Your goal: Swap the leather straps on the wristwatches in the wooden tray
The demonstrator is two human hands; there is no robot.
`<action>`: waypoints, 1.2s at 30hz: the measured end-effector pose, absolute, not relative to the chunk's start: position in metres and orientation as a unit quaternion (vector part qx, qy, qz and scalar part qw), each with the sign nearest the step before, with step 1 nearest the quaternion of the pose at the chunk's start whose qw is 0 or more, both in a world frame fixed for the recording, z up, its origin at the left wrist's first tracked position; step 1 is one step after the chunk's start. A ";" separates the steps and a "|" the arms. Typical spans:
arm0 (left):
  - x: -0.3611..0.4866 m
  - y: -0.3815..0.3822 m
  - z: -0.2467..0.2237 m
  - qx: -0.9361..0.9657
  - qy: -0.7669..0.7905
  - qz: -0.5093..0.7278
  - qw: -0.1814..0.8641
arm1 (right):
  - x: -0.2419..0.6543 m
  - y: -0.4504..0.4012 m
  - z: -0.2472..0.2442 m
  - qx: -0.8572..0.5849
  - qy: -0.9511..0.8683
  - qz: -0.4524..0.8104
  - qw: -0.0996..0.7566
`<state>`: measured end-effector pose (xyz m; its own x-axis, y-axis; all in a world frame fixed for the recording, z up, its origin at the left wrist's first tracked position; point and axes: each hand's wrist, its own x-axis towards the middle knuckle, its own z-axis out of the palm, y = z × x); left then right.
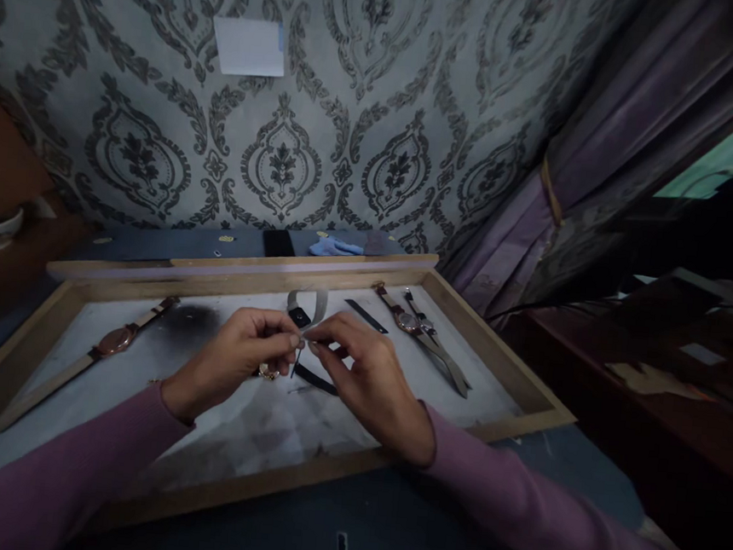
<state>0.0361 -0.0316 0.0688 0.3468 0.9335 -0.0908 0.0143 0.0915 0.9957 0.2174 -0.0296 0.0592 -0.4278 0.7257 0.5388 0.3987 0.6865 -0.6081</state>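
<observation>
Over the middle of a shallow wooden tray (494,428), my left hand (235,353) and my right hand (374,378) meet with thumb and fingertips pinched. Both hands are closed on something too small to make out. A thin dark strip (295,363) hangs at the left fingertips. Below the hands lie a black strap (315,379) and a gold-coloured piece (268,372). Just behind them sits a watch with a dark square face (299,316) and a pale band. A flat dark strap (366,315) rests behind my right hand.
A brown-faced wristwatch (115,340) lies stretched out at the tray's left. Two wristwatches, one with a round face (408,322), lie at the right. Behind the tray are a blue cloth (336,247) and a black flat object (278,242). A purple curtain (512,228) hangs at right.
</observation>
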 end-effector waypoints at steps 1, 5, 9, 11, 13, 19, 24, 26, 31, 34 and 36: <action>0.036 -0.029 0.071 0.563 0.424 0.383 0.598 | 0.217 -0.026 0.062 -0.340 -0.823 0.186 0.415; 0.037 -0.021 0.078 0.595 0.422 0.387 0.564 | 0.220 -0.017 0.070 -0.320 -0.826 0.179 0.427; 0.039 -0.020 0.086 0.647 0.415 0.370 0.522 | 0.225 -0.013 0.071 -0.324 -0.781 0.310 0.434; 0.039 -0.022 0.088 0.671 0.409 0.358 0.504 | 0.227 -0.012 0.070 -0.320 -0.724 0.433 0.431; 0.038 -0.022 0.089 0.691 0.407 0.347 0.486 | 0.228 -0.010 0.069 -0.307 -0.666 0.539 0.415; 0.031 -0.020 0.074 0.692 0.406 0.327 0.499 | 0.227 0.002 0.066 -0.297 -0.606 0.657 0.336; 0.019 -0.018 0.066 0.703 0.416 0.292 0.498 | 0.222 0.013 0.060 -0.281 -0.624 0.672 0.283; 0.011 -0.019 0.062 0.732 0.444 0.267 0.442 | 0.221 0.018 0.053 -0.289 -0.620 0.670 0.288; -0.001 -0.027 0.041 0.821 0.496 0.150 0.240 | 0.216 0.030 0.026 -0.338 -0.589 0.660 0.321; 0.002 -0.032 0.032 0.844 0.489 0.118 0.184 | 0.214 0.033 0.016 -0.331 -0.592 0.662 0.319; 0.005 -0.033 0.028 0.852 0.480 0.125 0.169 | 0.213 0.032 0.013 -0.325 -0.593 0.666 0.314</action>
<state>0.0054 -0.0327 0.0283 0.5073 0.8602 0.0515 0.7756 -0.4819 0.4078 0.2127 0.0322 0.0131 -0.5913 0.8042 -0.0599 -0.0328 -0.0982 -0.9946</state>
